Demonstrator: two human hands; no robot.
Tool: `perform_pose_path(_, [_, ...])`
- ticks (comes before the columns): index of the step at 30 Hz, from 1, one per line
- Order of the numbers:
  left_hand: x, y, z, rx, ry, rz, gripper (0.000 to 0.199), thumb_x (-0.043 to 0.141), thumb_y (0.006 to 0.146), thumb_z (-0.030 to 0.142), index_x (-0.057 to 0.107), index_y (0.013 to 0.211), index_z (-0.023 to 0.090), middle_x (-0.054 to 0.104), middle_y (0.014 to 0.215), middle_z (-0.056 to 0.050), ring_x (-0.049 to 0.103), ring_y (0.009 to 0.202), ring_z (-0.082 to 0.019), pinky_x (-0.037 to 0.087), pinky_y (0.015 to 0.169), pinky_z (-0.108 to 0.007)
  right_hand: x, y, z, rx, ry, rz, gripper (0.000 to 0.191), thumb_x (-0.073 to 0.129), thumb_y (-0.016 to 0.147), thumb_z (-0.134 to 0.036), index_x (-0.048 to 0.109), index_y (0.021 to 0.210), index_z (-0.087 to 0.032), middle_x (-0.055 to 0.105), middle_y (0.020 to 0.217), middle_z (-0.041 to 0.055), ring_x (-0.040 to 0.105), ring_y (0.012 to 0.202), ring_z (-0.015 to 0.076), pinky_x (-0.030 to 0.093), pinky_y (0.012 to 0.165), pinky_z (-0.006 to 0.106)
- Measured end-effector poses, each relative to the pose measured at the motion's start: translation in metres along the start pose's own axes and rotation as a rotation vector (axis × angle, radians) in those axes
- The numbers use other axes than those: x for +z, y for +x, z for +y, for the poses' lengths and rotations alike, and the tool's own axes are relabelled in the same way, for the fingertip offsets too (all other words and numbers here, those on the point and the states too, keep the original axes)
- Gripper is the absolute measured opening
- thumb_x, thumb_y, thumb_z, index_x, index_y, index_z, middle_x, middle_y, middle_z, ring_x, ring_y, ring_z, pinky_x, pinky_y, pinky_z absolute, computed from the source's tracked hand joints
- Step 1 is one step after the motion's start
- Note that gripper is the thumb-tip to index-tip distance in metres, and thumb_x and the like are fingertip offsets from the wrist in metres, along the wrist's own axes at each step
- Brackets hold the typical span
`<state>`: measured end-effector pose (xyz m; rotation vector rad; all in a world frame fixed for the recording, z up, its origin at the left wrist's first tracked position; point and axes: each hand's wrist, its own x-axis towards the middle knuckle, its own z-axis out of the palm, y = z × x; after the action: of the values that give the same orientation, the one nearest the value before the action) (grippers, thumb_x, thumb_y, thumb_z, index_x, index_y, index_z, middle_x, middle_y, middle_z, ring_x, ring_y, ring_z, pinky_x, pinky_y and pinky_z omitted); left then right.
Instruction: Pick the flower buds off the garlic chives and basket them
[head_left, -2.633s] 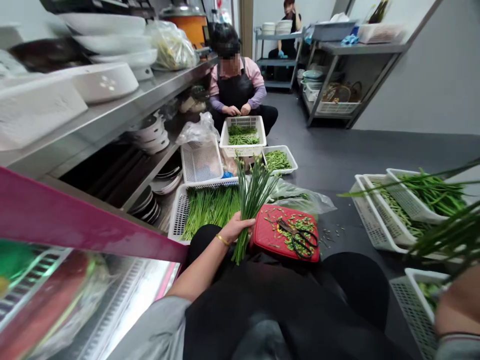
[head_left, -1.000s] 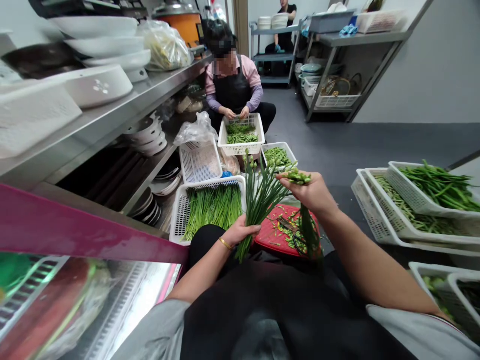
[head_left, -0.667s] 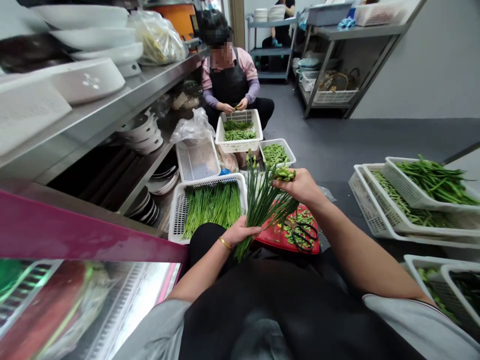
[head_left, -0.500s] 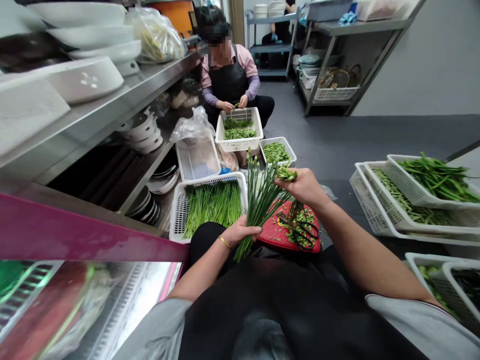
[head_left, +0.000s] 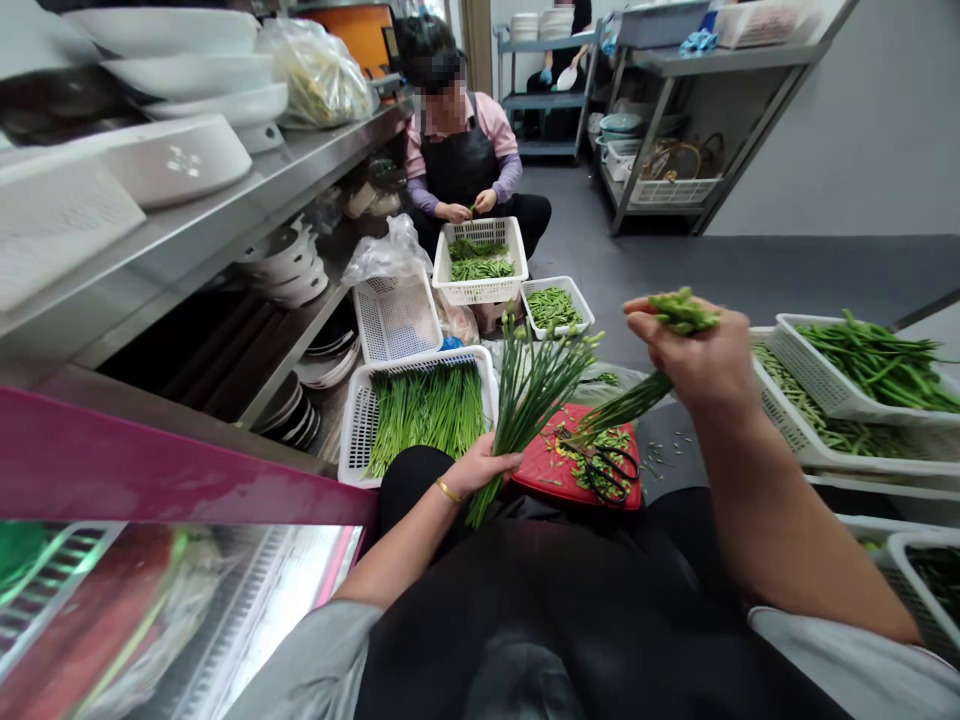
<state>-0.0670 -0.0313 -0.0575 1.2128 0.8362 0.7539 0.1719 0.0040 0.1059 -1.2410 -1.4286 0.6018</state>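
My left hand (head_left: 486, 466) is closed round the lower stems of an upright bunch of green flower-bud stalks (head_left: 525, 385). Raised to the right of it, my right hand (head_left: 701, 350) grips a smaller bunch of stalks (head_left: 630, 405), its bud ends (head_left: 684, 311) bunched at the fingers and its stems slanting down to the left. Beneath the hands lies a red pad (head_left: 544, 470) with cut green bits and black-handled scissors (head_left: 609, 472) on it. Left of my left hand, a white basket (head_left: 354, 425) holds long green stalks (head_left: 427, 415).
A crouching person (head_left: 459, 150) works over a white basket (head_left: 480, 291) of green pieces. A smaller basket (head_left: 585, 315) stands beside it. Steel shelving (head_left: 300, 170) with dishes runs along the left. Stacked vegetable baskets (head_left: 847, 455) are at the right. Another person is partly visible behind the rear cart (head_left: 544, 100).
My right hand has moved right and slightly up, away from the left bunch, with its stalks now stretched out below it. My left hand has hardly moved.
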Motion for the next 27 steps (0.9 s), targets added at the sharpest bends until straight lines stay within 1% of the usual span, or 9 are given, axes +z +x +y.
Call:
perform_pose_path(2, [0.001, 0.002, -0.001, 0.015, 0.047, -0.001, 0.049, 0.075, 0.066, 0.057, 0.05, 0.064, 0.015, 0.048, 0.049, 0.004, 0.042, 0.046, -0.008, 0.031, 0.048, -0.023, 0.003, -0.011, -0.008, -0.038, 0.002, -0.066, 0.023, 0.073, 0.073, -0.041, 0.074, 0.081, -0.019, 0.07, 0.075, 0.0051, 0.061, 0.068, 0.0164, 0.049, 0.065, 0.032])
perform_pose_path(5, [0.004, 0.003, -0.001, 0.053, 0.09, 0.011, 0.048, 0.074, 0.068, 0.056, 0.047, 0.066, 0.016, 0.049, 0.051, 0.005, 0.042, 0.047, -0.008, 0.032, 0.05, -0.023, 0.025, -0.016, -0.004, -0.042, -0.042, -0.273, 0.028, 0.073, 0.071, -0.046, 0.073, 0.075, -0.018, 0.07, 0.075, 0.0054, 0.061, 0.068, 0.017, 0.049, 0.067, 0.033])
perform_pose_path(8, [0.009, 0.001, 0.002, 0.059, 0.098, -0.042, 0.046, 0.073, 0.071, 0.055, 0.047, 0.068, 0.016, 0.049, 0.051, 0.005, 0.042, 0.048, -0.008, 0.033, 0.05, -0.023, 0.049, -0.009, 0.016, 0.033, -0.066, -0.313, 0.037, 0.076, 0.065, -0.052, 0.07, 0.07, -0.016, 0.066, 0.066, 0.0033, 0.056, 0.064, 0.0158, 0.047, 0.066, 0.033])
perform_pose_path(11, [0.01, -0.002, 0.004, 0.029, 0.089, -0.099, 0.047, 0.072, 0.07, 0.056, 0.048, 0.067, 0.016, 0.048, 0.05, 0.005, 0.041, 0.047, -0.007, 0.031, 0.048, -0.023, 0.059, -0.004, 0.028, 0.1, 0.061, -0.353, 0.043, 0.077, 0.059, -0.057, 0.067, 0.064, -0.016, 0.063, 0.063, 0.0017, 0.054, 0.061, 0.0143, 0.047, 0.063, 0.032])
perform_pose_path(14, [0.006, -0.005, 0.005, 0.02, 0.081, -0.123, 0.048, 0.072, 0.07, 0.058, 0.051, 0.065, 0.015, 0.049, 0.049, 0.003, 0.043, 0.046, -0.008, 0.032, 0.048, -0.023, 0.053, 0.0, 0.027, 0.106, 0.14, -0.323, 0.042, 0.079, 0.057, -0.056, 0.066, 0.062, -0.016, 0.063, 0.064, 0.0022, 0.054, 0.061, 0.0139, 0.047, 0.063, 0.031])
perform_pose_path(18, [0.004, -0.006, 0.006, 0.035, 0.053, -0.197, 0.05, 0.071, 0.07, 0.06, 0.053, 0.061, 0.014, 0.05, 0.05, 0.001, 0.044, 0.047, -0.009, 0.032, 0.049, -0.025, 0.033, 0.01, 0.016, 0.069, 0.087, -0.244, 0.034, 0.079, 0.061, -0.049, 0.071, 0.071, -0.017, 0.068, 0.073, 0.0046, 0.058, 0.067, 0.0158, 0.048, 0.065, 0.032])
perform_pose_path(21, [0.005, -0.006, 0.007, 0.027, 0.041, -0.221, 0.052, 0.071, 0.069, 0.062, 0.053, 0.058, 0.015, 0.049, 0.049, 0.001, 0.044, 0.047, -0.01, 0.033, 0.05, -0.026, 0.02, 0.007, -0.002, -0.014, -0.026, -0.201, 0.033, 0.079, 0.061, -0.046, 0.073, 0.078, -0.018, 0.067, 0.072, 0.0036, 0.056, 0.066, 0.0153, 0.046, 0.063, 0.031])
perform_pose_path(24, [0.008, -0.004, 0.008, 0.024, 0.047, -0.22, 0.052, 0.07, 0.069, 0.063, 0.053, 0.057, 0.015, 0.049, 0.048, 0.001, 0.045, 0.047, -0.01, 0.034, 0.05, -0.025, 0.015, -0.008, -0.025, -0.136, -0.072, -0.114, 0.027, 0.073, 0.071, -0.043, 0.072, 0.083, -0.019, 0.066, 0.073, 0.0029, 0.055, 0.065, 0.014, 0.044, 0.063, 0.029])
perform_pose_path(27, [0.009, -0.003, 0.007, 0.003, 0.042, -0.213, 0.051, 0.073, 0.068, 0.061, 0.053, 0.059, 0.014, 0.049, 0.049, 0.002, 0.044, 0.046, -0.009, 0.032, 0.049, -0.024, 0.023, -0.023, -0.033, -0.154, -0.078, -0.335, 0.024, 0.066, 0.077, -0.042, 0.069, 0.071, -0.019, 0.065, 0.068, 0.0024, 0.054, 0.062, 0.0133, 0.042, 0.061, 0.027])
